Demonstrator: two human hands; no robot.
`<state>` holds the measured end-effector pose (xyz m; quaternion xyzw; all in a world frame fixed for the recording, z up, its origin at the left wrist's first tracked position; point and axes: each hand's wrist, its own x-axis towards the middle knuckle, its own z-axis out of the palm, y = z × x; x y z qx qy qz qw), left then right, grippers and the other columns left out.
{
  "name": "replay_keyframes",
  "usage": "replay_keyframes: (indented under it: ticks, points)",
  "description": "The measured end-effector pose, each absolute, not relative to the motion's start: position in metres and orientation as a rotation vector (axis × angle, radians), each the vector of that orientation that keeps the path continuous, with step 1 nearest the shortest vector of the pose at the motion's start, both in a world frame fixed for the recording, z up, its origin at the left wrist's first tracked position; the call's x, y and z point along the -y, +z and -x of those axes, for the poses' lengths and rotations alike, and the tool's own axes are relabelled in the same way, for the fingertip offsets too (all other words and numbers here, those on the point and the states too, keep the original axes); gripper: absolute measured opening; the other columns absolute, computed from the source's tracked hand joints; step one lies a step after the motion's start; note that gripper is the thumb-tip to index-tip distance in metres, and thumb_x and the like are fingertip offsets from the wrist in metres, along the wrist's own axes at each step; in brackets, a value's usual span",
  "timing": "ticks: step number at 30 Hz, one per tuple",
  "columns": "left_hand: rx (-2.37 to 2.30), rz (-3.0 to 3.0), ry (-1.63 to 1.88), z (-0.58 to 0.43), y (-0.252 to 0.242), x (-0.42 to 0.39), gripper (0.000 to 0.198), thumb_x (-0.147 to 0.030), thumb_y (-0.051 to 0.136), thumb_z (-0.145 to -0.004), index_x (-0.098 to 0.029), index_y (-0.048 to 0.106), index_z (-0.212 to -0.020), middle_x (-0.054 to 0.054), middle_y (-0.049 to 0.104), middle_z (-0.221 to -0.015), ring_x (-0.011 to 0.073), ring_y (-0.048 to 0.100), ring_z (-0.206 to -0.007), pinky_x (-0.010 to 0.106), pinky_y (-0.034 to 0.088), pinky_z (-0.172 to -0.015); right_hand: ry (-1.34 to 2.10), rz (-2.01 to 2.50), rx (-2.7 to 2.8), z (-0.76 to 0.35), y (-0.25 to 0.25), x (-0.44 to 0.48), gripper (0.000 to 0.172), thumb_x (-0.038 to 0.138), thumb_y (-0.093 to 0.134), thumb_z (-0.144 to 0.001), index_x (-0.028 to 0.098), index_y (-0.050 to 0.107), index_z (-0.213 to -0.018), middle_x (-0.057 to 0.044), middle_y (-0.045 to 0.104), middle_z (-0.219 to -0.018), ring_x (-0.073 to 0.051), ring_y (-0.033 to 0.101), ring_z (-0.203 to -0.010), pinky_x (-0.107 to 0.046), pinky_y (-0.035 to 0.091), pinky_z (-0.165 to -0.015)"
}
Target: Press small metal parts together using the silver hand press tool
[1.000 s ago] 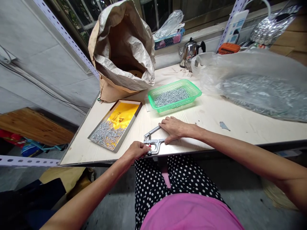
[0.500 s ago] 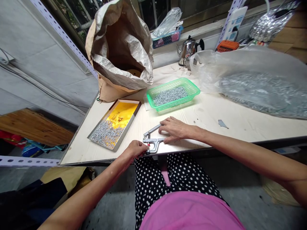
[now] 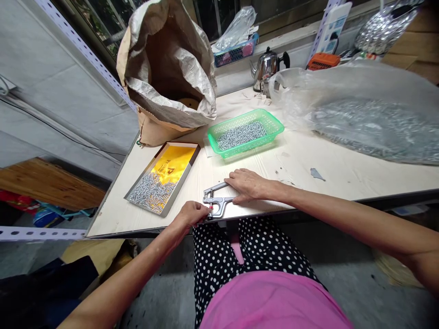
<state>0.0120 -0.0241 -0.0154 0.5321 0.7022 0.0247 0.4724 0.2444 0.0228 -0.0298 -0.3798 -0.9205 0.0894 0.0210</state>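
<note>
A grey metal hand press (image 3: 222, 201) with a spring and a red part lies at the table's front edge. My right hand (image 3: 249, 185) is wrapped round its two handles from the right. At its left end, my left hand (image 3: 194, 214) pinches something too small to make out beside the red part. To the left, a shallow box (image 3: 174, 192) with a yellow bottom holds many small metal pieces. Behind the press stands a green basket (image 3: 224, 153) with more of these pieces.
A large paper sack (image 3: 154, 123) stands open at the back left. A steel kettle (image 3: 266, 68) and an orange object (image 3: 323, 61) are at the back. A clear plastic bag (image 3: 373, 128) of metal pieces covers the right rear.
The view has shifted slightly. My right hand's fingers have closed a little more round the handles, while my left hand stays beside the red part.
</note>
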Motion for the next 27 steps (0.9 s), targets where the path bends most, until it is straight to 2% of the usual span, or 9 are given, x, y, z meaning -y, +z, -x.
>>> replay_keyframes:
  ticks: [3, 6, 8, 10, 13, 16, 18, 22, 27]
  points:
    - [-1.811, -1.555, 0.046, -0.010, -0.016, 0.031, 0.035, -0.047, 0.057, -0.079, -0.015, 0.061, -0.067, 0.000, 0.054, -0.058, 0.0143, 0.049, -0.055, 0.025, 0.036, -0.052, 0.309, 1.152, 2.811, -0.245, -0.028, -0.017, 0.049, 0.040, 0.069, -0.077, 0.013, 0.057, -0.117, -0.012, 0.062, -0.105, -0.026, 0.055, -0.093, -0.036, 0.040, -0.081]
    - [-1.865, -2.071, 0.219, -0.013, -0.015, 0.042, 0.027, -0.039, 0.053, -0.087, -0.015, 0.065, -0.088, 0.007, 0.063, -0.089, 0.0217, 0.058, -0.084, 0.032, 0.046, -0.071, 0.319, 1.160, 2.780, -0.245, -0.027, -0.011, 0.060, 0.035, 0.069, -0.079, 0.012, 0.048, -0.130, -0.014, 0.063, -0.109, -0.026, 0.056, -0.095, -0.035, 0.040, -0.080]
    - [-1.716, -2.352, 0.283, -0.021, -0.014, 0.045, 0.030, -0.038, 0.055, -0.088, -0.016, 0.063, -0.106, 0.010, 0.061, -0.108, 0.0254, 0.055, -0.103, 0.037, 0.047, -0.086, 0.315, 1.163, 2.762, -0.244, -0.029, -0.009, 0.070, 0.034, 0.069, -0.080, 0.012, 0.039, -0.139, -0.015, 0.063, -0.110, -0.026, 0.056, -0.096, -0.036, 0.040, -0.081]
    - [-1.514, -2.526, 0.239, -0.031, -0.015, 0.041, 0.042, -0.035, 0.062, -0.084, -0.016, 0.055, -0.121, 0.012, 0.055, -0.126, 0.0283, 0.047, -0.119, 0.042, 0.043, -0.097, 0.318, 1.158, 2.737, -0.245, -0.032, -0.008, 0.076, 0.034, 0.068, -0.080, 0.012, 0.033, -0.144, -0.014, 0.064, -0.109, -0.026, 0.056, -0.097, -0.036, 0.040, -0.082]
    - [-1.292, -2.649, 0.089, -0.046, -0.017, 0.025, 0.058, -0.028, 0.064, -0.081, -0.016, 0.044, -0.134, 0.013, 0.044, -0.142, 0.0294, 0.038, -0.130, 0.045, 0.038, -0.106, 0.353, 1.144, 2.684, -0.248, -0.040, -0.009, 0.083, 0.036, 0.068, -0.079, 0.012, 0.027, -0.147, -0.015, 0.063, -0.112, -0.027, 0.055, -0.100, -0.038, 0.040, -0.083]
    - [-1.223, -2.679, -0.058, -0.055, -0.016, 0.009, 0.059, -0.027, 0.060, -0.083, -0.014, 0.041, -0.136, 0.014, 0.050, -0.135, 0.0284, 0.047, -0.119, 0.043, 0.041, -0.101, 0.361, 1.208, 2.677, -0.253, -0.044, -0.008, 0.093, 0.049, 0.071, -0.075, 0.009, 0.027, -0.146, -0.018, 0.060, -0.117, -0.029, 0.054, -0.103, -0.040, 0.041, -0.086]
    - [-1.218, -2.704, -0.132, -0.059, -0.014, 0.000, 0.063, -0.032, 0.062, -0.082, -0.012, 0.040, -0.137, 0.014, 0.053, -0.129, 0.0286, 0.050, -0.112, 0.042, 0.044, -0.096, 0.324, 1.310, 2.708, -0.256, -0.041, -0.005, 0.092, 0.054, 0.073, -0.070, 0.007, 0.038, -0.141, -0.019, 0.058, -0.118, -0.031, 0.052, -0.104, -0.041, 0.042, -0.086]
    - [-1.152, -2.756, -0.208, -0.063, -0.013, -0.013, 0.074, -0.049, 0.069, -0.076, -0.012, 0.044, -0.135, 0.015, 0.055, -0.122, 0.0309, 0.049, -0.107, 0.042, 0.045, -0.091, 0.308, 1.519, 2.742, -0.255, -0.027, 0.002, 0.075, 0.056, 0.076, -0.065, 0.007, 0.058, -0.118, -0.018, 0.057, -0.112, -0.032, 0.050, -0.103, -0.040, 0.044, -0.084]
    - [-1.124, -2.726, -0.100, -0.065, -0.018, -0.023, 0.055, -0.051, 0.070, -0.076, -0.015, 0.060, -0.116, 0.009, 0.059, -0.106, 0.0269, 0.051, -0.099, 0.037, 0.044, -0.086, 0.285, 1.617, 2.736, -0.254, -0.016, 0.002, 0.053, 0.046, 0.073, -0.075, 0.010, 0.061, -0.112, -0.015, 0.058, -0.111, -0.029, 0.052, -0.102, -0.036, 0.044, -0.080]
